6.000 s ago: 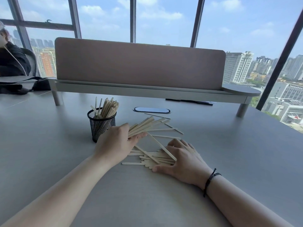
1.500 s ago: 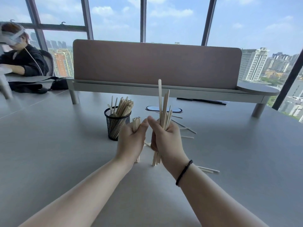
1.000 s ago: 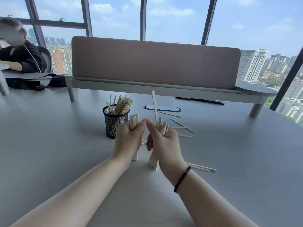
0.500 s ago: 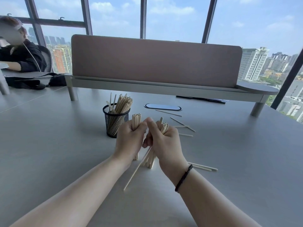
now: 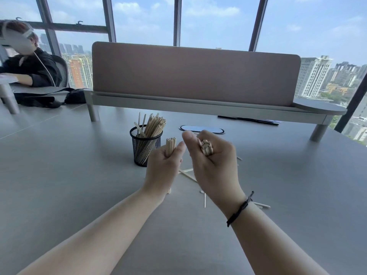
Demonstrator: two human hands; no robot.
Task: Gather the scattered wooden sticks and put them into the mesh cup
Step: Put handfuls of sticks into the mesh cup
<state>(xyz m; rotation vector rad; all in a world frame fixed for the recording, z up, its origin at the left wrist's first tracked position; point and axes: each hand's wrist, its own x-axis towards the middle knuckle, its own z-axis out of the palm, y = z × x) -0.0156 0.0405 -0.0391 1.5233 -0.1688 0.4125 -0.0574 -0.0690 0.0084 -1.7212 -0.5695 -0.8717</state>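
A black mesh cup stands on the grey table, filled with many upright wooden sticks. My left hand is closed around a small upright bundle of sticks, just right of the cup. My right hand grips a thicker bundle of sticks whose ends point toward the camera. Several loose sticks lie on the table under and behind my hands, and one loose stick pokes out beside my right wrist.
A pink divider panel on a raised grey shelf crosses the table behind the cup. An oval cable port sits in the tabletop. At the far left sits a person, with a black bag nearby.
My right hand has lifted and tilted its bundle so the stick ends face the camera. A few sticks that hung below it now lie on the table. The left hand has kept its bundle upright.
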